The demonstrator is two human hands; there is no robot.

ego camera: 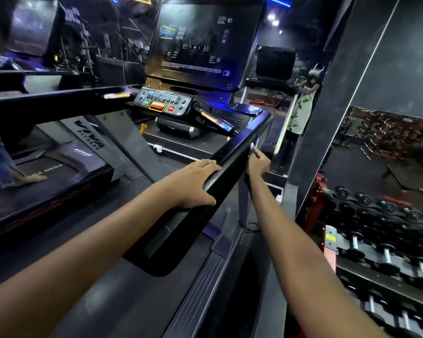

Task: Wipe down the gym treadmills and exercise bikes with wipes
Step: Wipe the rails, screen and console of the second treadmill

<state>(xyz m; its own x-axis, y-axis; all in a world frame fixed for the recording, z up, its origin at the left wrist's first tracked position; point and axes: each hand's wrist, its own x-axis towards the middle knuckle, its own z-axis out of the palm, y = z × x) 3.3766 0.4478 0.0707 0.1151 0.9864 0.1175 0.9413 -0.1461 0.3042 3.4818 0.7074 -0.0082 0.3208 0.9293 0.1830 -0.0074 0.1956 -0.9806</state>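
The treadmill's right handrail [232,154], a long black padded bar, runs with its long axis from the near lower middle of the view up and away toward the right corner of the console [166,104], so its far end points at the machine's front. The left hand [193,184] rests on top of this rail about midway along it, fingers laid over the upper face and the thumb hooked down the near side, so it grasps the bar loosely. The right hand [258,162] is on the rail's outer side, just beyond the left hand, fingers curled into a fist with a small scrap of white wipe [252,146] showing at the fingertips and pressed against the rail's outer edge; most of the wipe is hidden inside the hand, so its size and fold cannot be made out. The rail's underside and its near end merge with the dark side cover and are hard to separate. The big dark screen [198,42] stands tilted above the console, its markings too small to read. A second treadmill [83,152] lies to the left, with a bare foot [27,178] on its belt, the person cut off by the frame edge. On the right, a rack of dumbbells [386,240] sits beside the machine, and a mirror [303,101] shows a blurred standing figure.
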